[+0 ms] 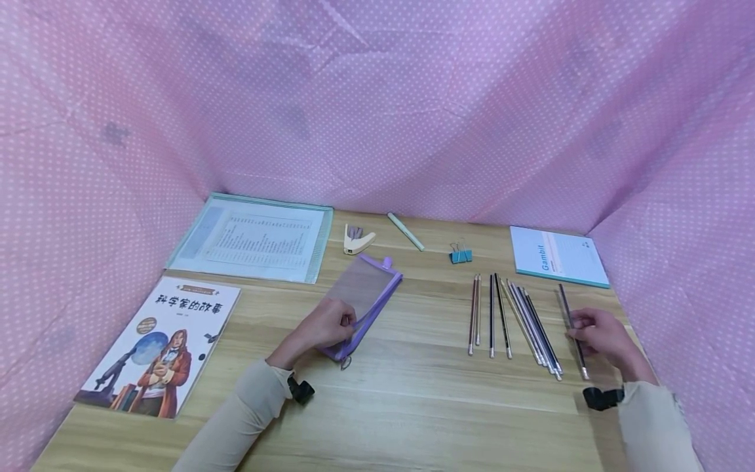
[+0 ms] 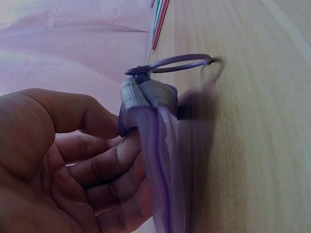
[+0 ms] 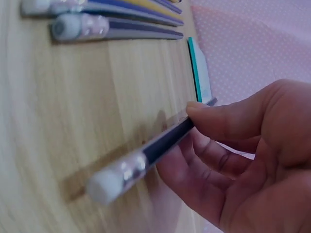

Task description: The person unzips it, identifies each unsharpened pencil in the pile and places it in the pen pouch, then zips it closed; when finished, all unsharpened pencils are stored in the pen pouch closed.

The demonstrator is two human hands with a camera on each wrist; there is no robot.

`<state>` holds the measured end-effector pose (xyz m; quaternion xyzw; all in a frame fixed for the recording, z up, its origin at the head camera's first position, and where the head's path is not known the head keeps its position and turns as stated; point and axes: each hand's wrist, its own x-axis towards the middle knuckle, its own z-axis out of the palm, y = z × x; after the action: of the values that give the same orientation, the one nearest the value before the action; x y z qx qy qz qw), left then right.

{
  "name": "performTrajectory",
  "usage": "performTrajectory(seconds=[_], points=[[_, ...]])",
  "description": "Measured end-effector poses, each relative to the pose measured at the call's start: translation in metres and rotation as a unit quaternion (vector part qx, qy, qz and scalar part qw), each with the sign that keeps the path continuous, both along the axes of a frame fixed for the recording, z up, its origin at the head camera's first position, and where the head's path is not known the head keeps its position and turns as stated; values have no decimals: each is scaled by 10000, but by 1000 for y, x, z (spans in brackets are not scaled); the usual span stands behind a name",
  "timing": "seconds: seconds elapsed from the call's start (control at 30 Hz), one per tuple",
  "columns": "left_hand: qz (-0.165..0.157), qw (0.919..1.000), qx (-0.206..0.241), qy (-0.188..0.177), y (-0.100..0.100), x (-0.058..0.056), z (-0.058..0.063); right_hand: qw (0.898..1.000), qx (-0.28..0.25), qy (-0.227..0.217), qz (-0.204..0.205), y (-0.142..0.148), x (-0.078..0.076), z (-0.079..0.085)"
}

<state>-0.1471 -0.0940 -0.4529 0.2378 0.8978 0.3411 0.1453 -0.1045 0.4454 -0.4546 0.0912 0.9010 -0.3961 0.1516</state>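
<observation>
My left hand (image 1: 330,322) pinches the edge of a purple mesh zipper pouch (image 1: 367,283) by its near end. In the left wrist view the thumb and fingertips grip the pouch (image 2: 158,165) beside its zipper end, where a metal ring (image 2: 180,63) hangs from the pull. My right hand (image 1: 601,337) pinches a dark pencil (image 1: 569,308) between thumb and fingers. The right wrist view shows this pencil's white eraser (image 3: 104,187) toward the camera, its shadow on the wood below. To its left lie several pencils (image 1: 522,314), loosely fanned, eraser ends toward me.
A picture-covered book (image 1: 194,367) and a document folder (image 1: 265,242) lie on the left. At the back are a stapler (image 1: 358,246), a pale green stick-shaped item (image 1: 406,231) and a teal binder clip (image 1: 460,254). A notebook (image 1: 560,255) lies back right, before pink dotted cloth (image 1: 413,131).
</observation>
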Motion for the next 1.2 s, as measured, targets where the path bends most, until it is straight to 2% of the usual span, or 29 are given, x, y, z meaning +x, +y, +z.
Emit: performTrajectory(seconds=[0.27,0.37,0.47,0.57,0.73,0.8,0.9,1.03,1.2], points=[[-15,10000,24,-22,0,-1,-1,9950,-966,-130,-225,1,4,0],[-39,10000,55,-17,0,-1,-2,9902,-1357,-180,-273,-2,4,1],[-43,9999,114,-70,0,-1,-2,9810,-1882,-225,-416,-6,5,2],[-30,9999,142,-94,1,-1,-2,9646,-2575,-210,-537,-11,5,2],[4,9998,146,-109,2,-1,-2,9200,-3892,-63,-455,-21,4,0],[24,9998,141,-117,2,0,-2,9045,-4246,-12,-396,-26,4,1],[69,9998,100,-128,3,0,-1,8896,-4550,65,-384,-35,3,2],[115,9998,94,-141,4,1,1,8866,-4593,152,-516,-50,3,5],[118,9998,147,-86,5,1,0,8896,-4508,195,-710,-72,2,9]])
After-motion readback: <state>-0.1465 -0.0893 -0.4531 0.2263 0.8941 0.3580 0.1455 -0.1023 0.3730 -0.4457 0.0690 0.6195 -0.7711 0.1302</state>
